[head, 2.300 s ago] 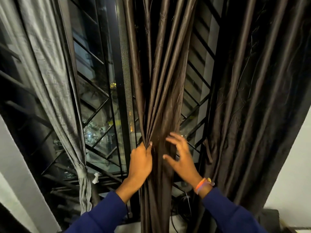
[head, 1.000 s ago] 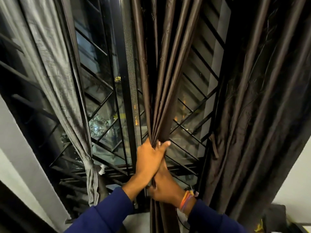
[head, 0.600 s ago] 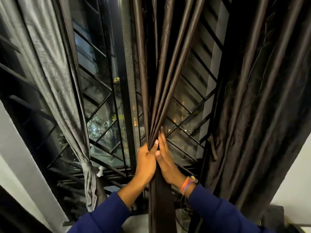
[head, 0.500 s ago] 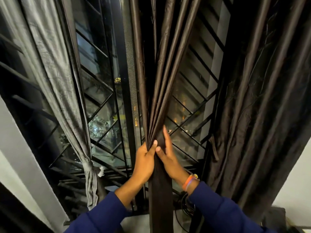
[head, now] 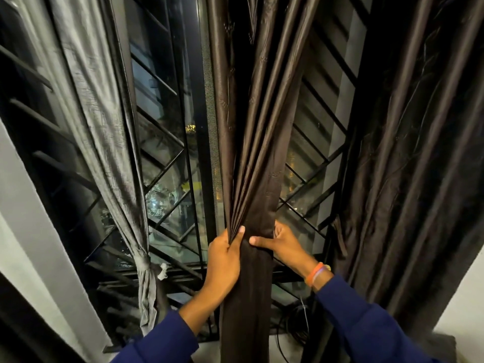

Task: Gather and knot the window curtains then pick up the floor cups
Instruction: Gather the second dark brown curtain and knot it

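Observation:
A dark brown curtain [head: 258, 158] hangs in front of the window, bunched into a narrow column at hand height. My left hand [head: 224, 254] grips the gathered folds from the left, thumb pressed on the pleats. My right hand [head: 284, 244] wraps the same bunch from the right, thumb across the front and fingers behind the cloth. A grey curtain [head: 104, 142] on the left is tied in a knot [head: 143, 264]. No floor cups are in view.
A second dark brown curtain [head: 408, 163] hangs loose on the right. Black window grilles [head: 167, 163] and glass lie behind the cloth. White wall [head: 23, 221] borders the left, more wall at the lower right. Black cable coils [head: 293, 328] sit below the sill.
The curtain went from spread folds to a tight bunch. My right hand moved from flat against the cloth beside the left hand to wrapping round the bunch from the right.

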